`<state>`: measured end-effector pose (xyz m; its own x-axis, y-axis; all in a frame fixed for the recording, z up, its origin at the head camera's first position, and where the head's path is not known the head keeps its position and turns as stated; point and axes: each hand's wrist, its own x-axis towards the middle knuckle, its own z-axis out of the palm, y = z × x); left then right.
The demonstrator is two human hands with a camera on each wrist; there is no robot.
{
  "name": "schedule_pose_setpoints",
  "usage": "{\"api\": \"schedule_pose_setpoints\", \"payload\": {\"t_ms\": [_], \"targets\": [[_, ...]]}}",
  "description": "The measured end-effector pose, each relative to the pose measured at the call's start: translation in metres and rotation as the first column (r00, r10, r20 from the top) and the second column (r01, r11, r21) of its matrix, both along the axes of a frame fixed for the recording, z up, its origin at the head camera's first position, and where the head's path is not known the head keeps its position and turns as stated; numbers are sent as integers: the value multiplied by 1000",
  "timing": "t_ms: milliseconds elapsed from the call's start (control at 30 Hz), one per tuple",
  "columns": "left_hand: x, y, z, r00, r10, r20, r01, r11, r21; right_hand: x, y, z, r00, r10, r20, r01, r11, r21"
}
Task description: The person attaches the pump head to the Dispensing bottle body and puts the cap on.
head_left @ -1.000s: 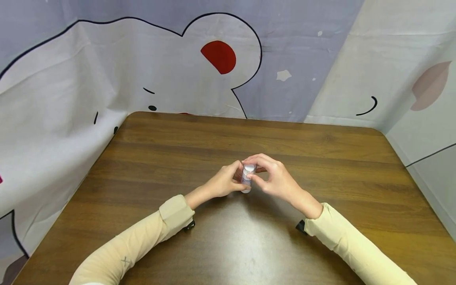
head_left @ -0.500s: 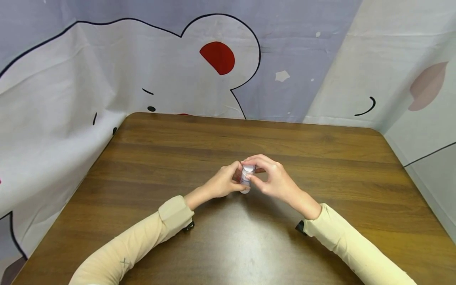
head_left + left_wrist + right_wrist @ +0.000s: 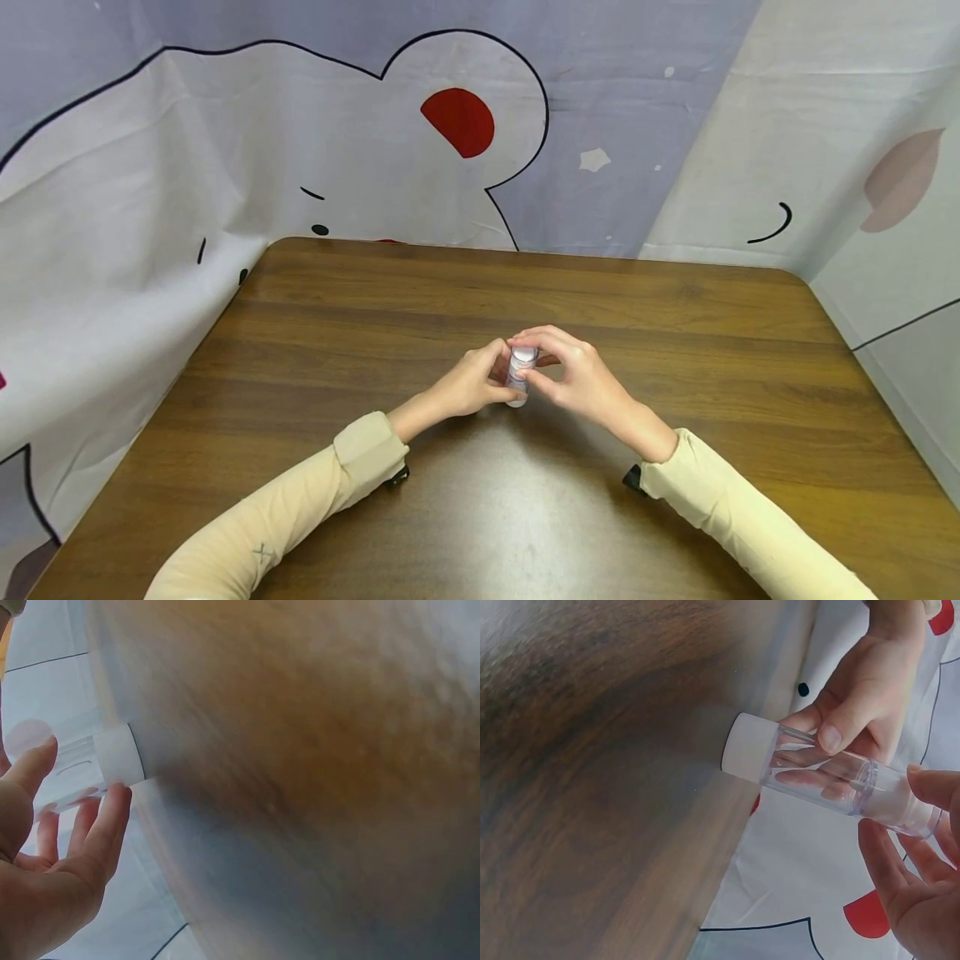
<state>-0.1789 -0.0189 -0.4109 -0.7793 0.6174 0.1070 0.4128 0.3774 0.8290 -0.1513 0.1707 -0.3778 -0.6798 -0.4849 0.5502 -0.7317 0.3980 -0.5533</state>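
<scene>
A small clear plastic bottle (image 3: 522,360) with a white base (image 3: 748,747) stands upright on the wooden table (image 3: 660,350). Through its transparent cap (image 3: 900,801) a white inner top shows. My left hand (image 3: 471,382) grips the bottle's clear lower body between thumb and fingers. Higher up, my right hand (image 3: 585,379) pinches the cap from the other side, thumb in front and fingers behind. The left wrist view shows my left fingers (image 3: 105,832) beside the white base, which meets the tabletop. Some right fingers lie hidden behind the bottle in the head view.
A curtain (image 3: 315,125) with cartoon prints hangs behind the table and along both sides. Dark straps (image 3: 634,477) show under both sleeve cuffs. Light glares off the near part of the tabletop.
The head view has shifted very slightly. Both hands keep the same hold on the bottle and its cap, with no clear movement.
</scene>
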Motion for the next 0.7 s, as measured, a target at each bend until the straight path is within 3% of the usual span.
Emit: {"api": "schedule_pose_setpoints", "payload": {"t_ms": [400,700], "targets": [[1,0,2,1000,11,-21,-13,998,-56,1,3,2,998,27,51,-30,997,66],[6,-2,11,999,-36,-20,32,986,-164,3,4,-1,998,-43,45,35,987,155]]}}
